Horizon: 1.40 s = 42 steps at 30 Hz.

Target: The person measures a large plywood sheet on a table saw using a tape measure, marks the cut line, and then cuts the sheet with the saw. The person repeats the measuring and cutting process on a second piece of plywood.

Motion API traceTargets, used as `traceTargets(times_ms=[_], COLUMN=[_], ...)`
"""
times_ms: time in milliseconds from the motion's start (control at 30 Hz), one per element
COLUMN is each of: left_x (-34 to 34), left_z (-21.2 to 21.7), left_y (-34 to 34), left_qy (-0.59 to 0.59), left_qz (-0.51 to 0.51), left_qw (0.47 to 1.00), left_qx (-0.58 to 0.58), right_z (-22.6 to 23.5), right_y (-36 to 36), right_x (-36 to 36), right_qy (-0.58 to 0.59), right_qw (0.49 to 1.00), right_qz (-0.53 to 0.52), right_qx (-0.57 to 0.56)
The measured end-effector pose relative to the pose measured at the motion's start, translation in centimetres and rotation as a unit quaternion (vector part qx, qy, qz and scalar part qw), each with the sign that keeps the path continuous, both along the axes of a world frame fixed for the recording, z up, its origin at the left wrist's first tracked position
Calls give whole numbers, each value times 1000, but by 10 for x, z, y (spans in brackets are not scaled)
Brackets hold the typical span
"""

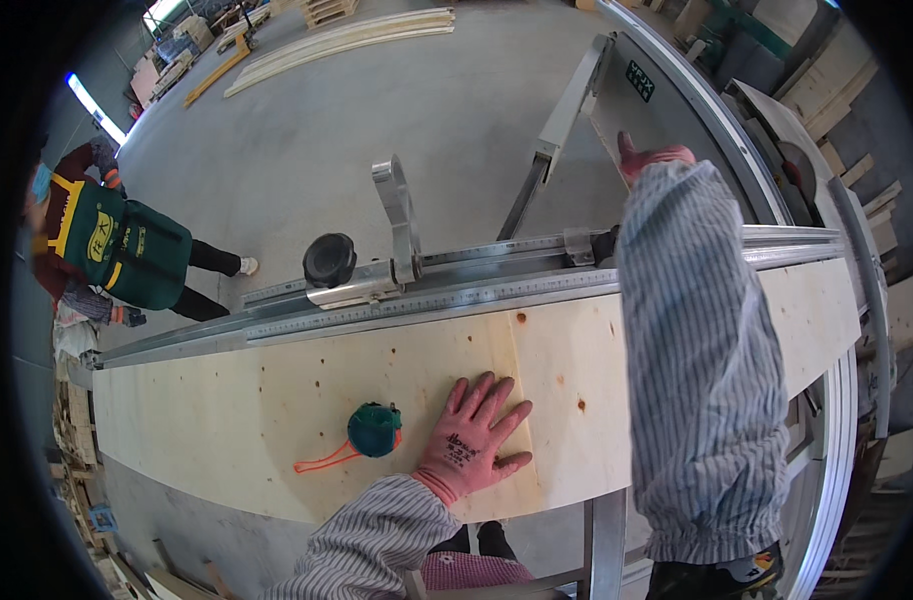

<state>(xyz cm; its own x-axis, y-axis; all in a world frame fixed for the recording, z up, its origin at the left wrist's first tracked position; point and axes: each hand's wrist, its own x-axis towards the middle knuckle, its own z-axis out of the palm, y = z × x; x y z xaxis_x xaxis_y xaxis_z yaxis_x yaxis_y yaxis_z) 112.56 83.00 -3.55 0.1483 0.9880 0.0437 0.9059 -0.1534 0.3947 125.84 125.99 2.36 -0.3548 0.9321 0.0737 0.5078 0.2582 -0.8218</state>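
Note:
My left hand (467,437), in a pink work glove, lies flat on a long pale plywood board (207,420), fingers spread. Just left of it on the board rests a round dark-green tape measure (374,430) with an orange cord loop. My right arm, in a striped sleeve, reaches over the board and the metal fence. Beyond the fence, my right hand (657,158), also in a pink glove, is by the edge of a grey machine panel (645,110). One digit juts up; its other fingers are mostly hidden, so their grip is unclear.
Along the board's far edge runs a metal fence with a scale (517,290), carrying a flip stop (397,215) and a black knob (330,260). A saw blade (799,172) shows at the right. A person in a green apron (127,245) stands at the left. Long planks (347,45) lie beyond.

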Motion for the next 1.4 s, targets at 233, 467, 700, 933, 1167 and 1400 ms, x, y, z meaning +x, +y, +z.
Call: traceTargets(times_ms=[233,467,700,933,1167,1400], left_x=[2,3,4,3,1,0], left_z=[1,-3,-3,-2,-2,1], left_y=[0,-3,-4,-5,-5,-4], left_qy=[19,21,35,50,35,4], left_qz=[1,4,2,0,1,1], left_qw=[1000,1000,999,999,999,1000], left_qx=[-6,8,2,-14,-7,-1], right_z=[7,43,22,12,28,47], right_y=[-43,-53,-118,-239,-277,-249], right_x=[62,32,77,88,14,-15], right_qy=[-111,-436,-413,-242,-241,-440], right_qw=[983,896,894,944,950,776], right_qz=[57,87,59,59,194,416], right_qx=[135,10,163,214,40,177])
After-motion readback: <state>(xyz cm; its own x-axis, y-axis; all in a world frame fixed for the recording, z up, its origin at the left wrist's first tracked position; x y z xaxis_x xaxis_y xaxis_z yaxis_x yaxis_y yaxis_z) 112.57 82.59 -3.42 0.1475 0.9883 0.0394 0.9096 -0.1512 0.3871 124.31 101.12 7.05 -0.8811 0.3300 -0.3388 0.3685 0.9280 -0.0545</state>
